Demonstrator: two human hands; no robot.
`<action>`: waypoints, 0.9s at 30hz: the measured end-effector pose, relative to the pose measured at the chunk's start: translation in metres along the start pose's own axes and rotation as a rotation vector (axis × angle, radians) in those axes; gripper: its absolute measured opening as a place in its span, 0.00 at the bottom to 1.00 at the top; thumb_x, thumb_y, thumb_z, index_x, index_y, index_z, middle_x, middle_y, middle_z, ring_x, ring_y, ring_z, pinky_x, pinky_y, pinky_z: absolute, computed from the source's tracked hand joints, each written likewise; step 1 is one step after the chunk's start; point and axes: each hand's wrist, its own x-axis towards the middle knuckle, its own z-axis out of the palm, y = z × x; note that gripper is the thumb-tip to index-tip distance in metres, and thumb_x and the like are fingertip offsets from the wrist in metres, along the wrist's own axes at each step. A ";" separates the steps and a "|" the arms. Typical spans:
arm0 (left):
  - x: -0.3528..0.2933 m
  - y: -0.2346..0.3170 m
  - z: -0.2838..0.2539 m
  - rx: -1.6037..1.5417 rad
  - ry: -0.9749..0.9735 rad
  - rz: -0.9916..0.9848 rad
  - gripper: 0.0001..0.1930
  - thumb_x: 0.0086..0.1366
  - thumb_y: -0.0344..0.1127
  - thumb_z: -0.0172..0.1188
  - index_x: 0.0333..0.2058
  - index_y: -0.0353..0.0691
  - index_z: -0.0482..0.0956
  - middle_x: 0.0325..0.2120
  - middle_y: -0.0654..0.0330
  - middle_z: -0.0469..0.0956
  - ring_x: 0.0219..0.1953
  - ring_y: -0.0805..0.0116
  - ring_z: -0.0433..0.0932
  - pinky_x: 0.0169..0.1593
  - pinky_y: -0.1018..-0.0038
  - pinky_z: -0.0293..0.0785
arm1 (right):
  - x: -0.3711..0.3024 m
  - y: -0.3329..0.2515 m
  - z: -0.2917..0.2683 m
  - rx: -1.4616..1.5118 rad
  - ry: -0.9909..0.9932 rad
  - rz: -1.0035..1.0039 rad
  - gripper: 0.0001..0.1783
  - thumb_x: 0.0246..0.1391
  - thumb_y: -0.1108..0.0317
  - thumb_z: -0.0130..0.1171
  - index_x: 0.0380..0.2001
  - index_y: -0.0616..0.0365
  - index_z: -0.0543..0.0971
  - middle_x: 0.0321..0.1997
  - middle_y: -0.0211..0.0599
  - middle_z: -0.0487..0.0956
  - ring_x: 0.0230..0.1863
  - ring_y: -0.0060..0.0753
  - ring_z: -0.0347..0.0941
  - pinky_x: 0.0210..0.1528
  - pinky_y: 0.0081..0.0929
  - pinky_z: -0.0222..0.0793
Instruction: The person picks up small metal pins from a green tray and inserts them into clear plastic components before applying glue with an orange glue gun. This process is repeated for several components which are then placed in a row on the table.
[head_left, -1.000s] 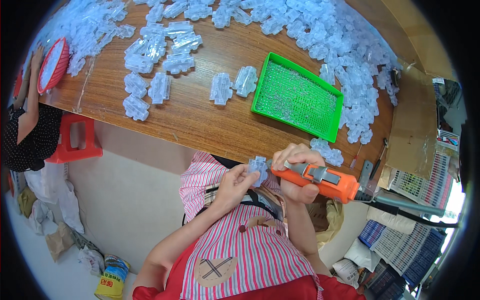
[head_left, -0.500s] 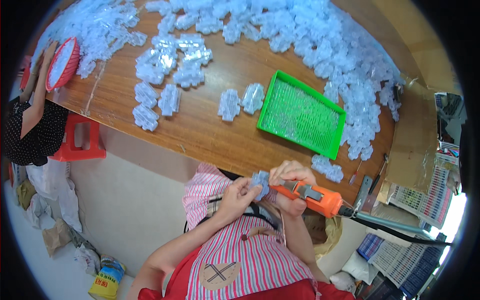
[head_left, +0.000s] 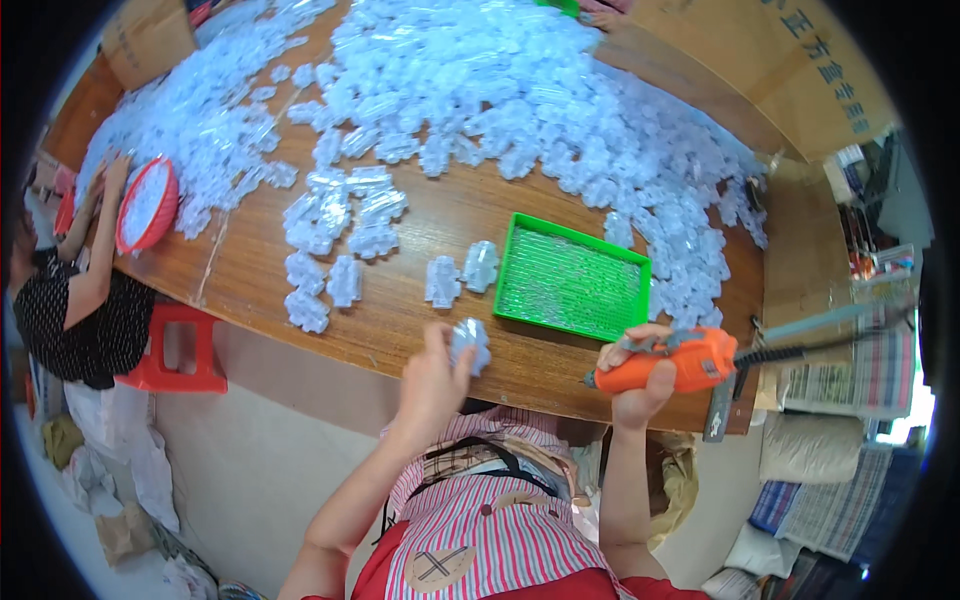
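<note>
Over the near table edge, my left hand (head_left: pixel 430 385) pinches a clear plastic part (head_left: pixel 470 347) with a lobed outline. My right hand (head_left: pixel 641 398) is wrapped round an orange electric screwdriver (head_left: pixel 680 362), its tip pointing left and a dark cable running off to the right. Just beyond the right hand lies a green tray (head_left: pixel 507 262) holding many small shiny metal pieces, too small to tell whether they are screws. Two similar clear parts (head_left: pixel 442 282) sit on the table left of the tray.
Large heaps of clear plastic parts (head_left: pixel 470 90) cover the far side of the wooden table (head_left: pixel 390 330). Several parts stand in a cluster (head_left: pixel 320 225) at the left. A co-worker's arm (head_left: pixel 92 275) reaches by a red basket (head_left: pixel 165 205), near a red stool (head_left: pixel 190 350). Cardboard (head_left: pixel 710 60) borders the right.
Both hands have moved apart and forward over the table edge. The screwdriver has come away from the plastic part, which my left hand carried leftward. The view has tilted up.
</note>
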 end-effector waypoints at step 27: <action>0.010 0.105 0.163 0.379 -0.154 0.952 0.13 0.54 0.37 0.60 0.36 0.39 0.73 0.34 0.60 0.70 0.41 0.61 0.68 0.42 0.68 0.64 | 0.017 -0.015 -0.089 -0.154 0.299 -0.101 0.18 0.57 0.59 0.53 0.40 0.66 0.70 0.23 0.36 0.72 0.22 0.27 0.70 0.28 0.27 0.69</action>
